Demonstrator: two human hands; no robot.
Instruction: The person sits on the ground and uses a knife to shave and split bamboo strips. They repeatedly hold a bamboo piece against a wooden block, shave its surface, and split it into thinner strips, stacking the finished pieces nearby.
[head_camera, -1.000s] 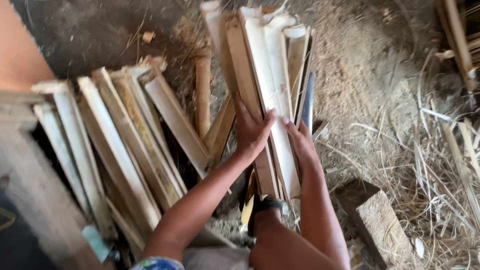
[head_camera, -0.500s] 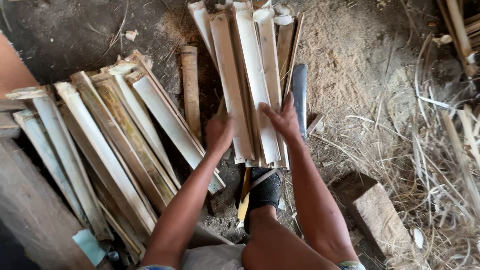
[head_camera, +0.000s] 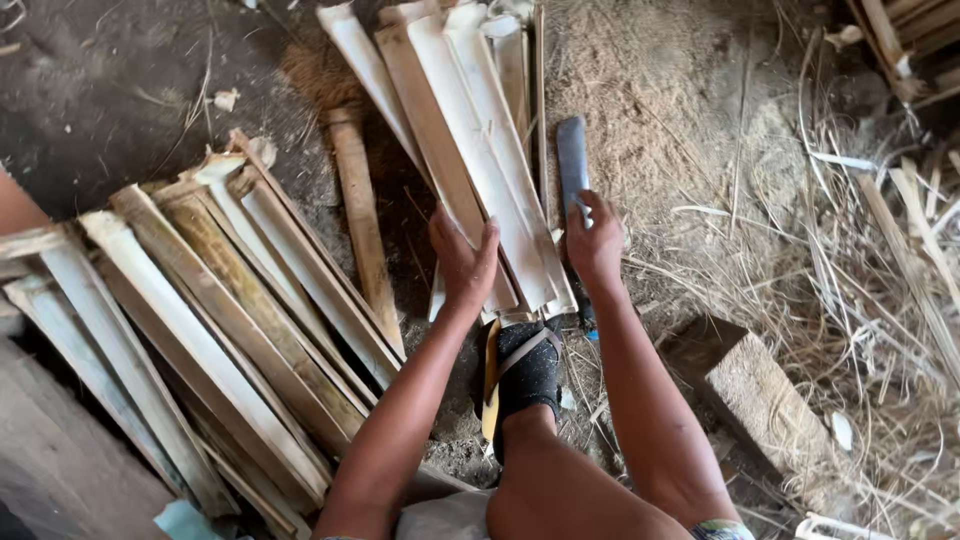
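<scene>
A bundle of pale split bamboo slats (head_camera: 470, 130) lies on the dirt ahead of me, fanned toward the top. My left hand (head_camera: 462, 262) rests flat on the near ends of these slats, fingers spread. My right hand (head_camera: 594, 243) is just right of the bundle, fingers curled on a dark flat blade (head_camera: 572, 160) lying alongside the slats. My foot in a black sock and yellow sandal (head_camera: 520, 375) sits below the slat ends.
A second pile of longer bamboo slats (head_camera: 220, 330) leans at the left. A single round stick (head_camera: 360, 220) lies between the piles. A wooden block (head_camera: 760, 395) sits at the lower right amid dry straw and shavings (head_camera: 860, 250).
My right hand has left the slat bundle and moved right onto the dark blade. My left hand has slid down to the slats' near ends.
</scene>
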